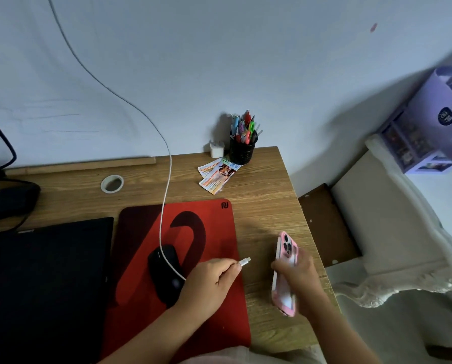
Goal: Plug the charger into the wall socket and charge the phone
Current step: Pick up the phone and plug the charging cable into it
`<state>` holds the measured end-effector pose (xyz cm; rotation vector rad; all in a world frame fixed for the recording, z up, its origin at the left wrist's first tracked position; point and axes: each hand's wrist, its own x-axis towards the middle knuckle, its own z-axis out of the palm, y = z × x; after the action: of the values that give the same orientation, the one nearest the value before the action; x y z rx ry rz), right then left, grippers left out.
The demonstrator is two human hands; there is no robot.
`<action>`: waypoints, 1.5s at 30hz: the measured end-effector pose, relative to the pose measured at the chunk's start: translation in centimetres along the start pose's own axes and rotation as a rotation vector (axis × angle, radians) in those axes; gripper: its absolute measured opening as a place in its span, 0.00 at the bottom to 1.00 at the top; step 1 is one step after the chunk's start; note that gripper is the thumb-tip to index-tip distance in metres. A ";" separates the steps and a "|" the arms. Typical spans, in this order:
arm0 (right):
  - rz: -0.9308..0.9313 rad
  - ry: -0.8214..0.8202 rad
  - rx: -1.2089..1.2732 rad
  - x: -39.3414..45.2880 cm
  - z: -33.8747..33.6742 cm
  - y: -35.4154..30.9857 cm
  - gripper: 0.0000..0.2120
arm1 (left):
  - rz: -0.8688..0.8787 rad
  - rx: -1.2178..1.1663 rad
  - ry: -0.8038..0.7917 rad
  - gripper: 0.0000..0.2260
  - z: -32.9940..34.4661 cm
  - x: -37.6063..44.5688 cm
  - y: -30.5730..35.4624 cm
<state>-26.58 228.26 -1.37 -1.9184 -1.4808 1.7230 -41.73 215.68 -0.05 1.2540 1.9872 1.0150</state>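
My left hand (209, 282) pinches the cable plug (245, 262) in its fingers, my right hand (298, 274) grips the phone (285, 269) — still apart, not yet joined; the wall end runs out of view.

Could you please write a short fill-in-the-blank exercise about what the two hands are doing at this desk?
1. The left hand pinches the white cable's ____.
2. The right hand holds a phone in a ____ case.
3. The cable runs over a black ____ on the red mat.

Missing words: connector; pink; mouse
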 end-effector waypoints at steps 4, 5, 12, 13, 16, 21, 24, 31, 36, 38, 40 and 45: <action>-0.045 -0.543 0.735 -1.3 -0.8 -1.6 0.30 | 0.012 -0.055 0.079 0.22 -1.0 0.2 1.1; -0.045 -0.631 0.831 -1.7 -0.6 -2.2 0.33 | 0.023 -0.076 0.104 0.21 -1.3 0.2 1.5; -0.013 -0.789 1.106 -2.1 2.0 -6.0 0.41 | 0.196 0.008 0.281 0.14 -3.4 -0.6 3.4; -0.008 -0.807 1.130 -2.1 2.5 -6.3 0.44 | 0.219 0.028 0.296 0.13 -3.6 -0.8 3.4; -0.004 -0.845 1.197 -2.0 3.7 -7.1 0.43 | 0.286 0.101 0.312 0.13 -3.9 -1.6 3.6; 0.014 -0.862 1.218 -2.0 4.6 -7.7 0.44 | 0.299 0.212 0.309 0.14 -3.8 -2.4 3.2; 0.023 -0.852 1.219 -2.1 4.7 -7.9 0.44 | 0.285 0.229 0.320 0.15 -3.8 -2.5 3.3; -0.011 -0.824 1.163 -2.5 4.7 -8.4 0.43 | 0.255 0.219 0.295 0.15 -4.0 -2.5 3.3; -0.029 -0.820 1.131 -2.6 4.7 -8.3 0.44 | 0.215 0.212 0.234 0.15 -3.8 -2.6 3.0; -0.033 -0.845 1.105 -2.7 4.7 -8.4 0.45 | 0.224 0.214 0.196 0.16 -3.8 -2.7 3.0; -0.036 -0.864 1.092 -2.8 4.8 -8.5 0.46 | 0.242 0.244 0.180 0.15 -3.9 -2.8 2.9; -0.062 -0.863 1.089 -3.0 5.0 -8.5 0.45 | 0.186 0.251 0.215 0.16 -4.0 -2.6 2.9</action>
<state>-34.86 227.95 4.78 -0.5787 -0.3983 2.6340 -42.38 212.88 4.76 1.5441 2.2503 1.0504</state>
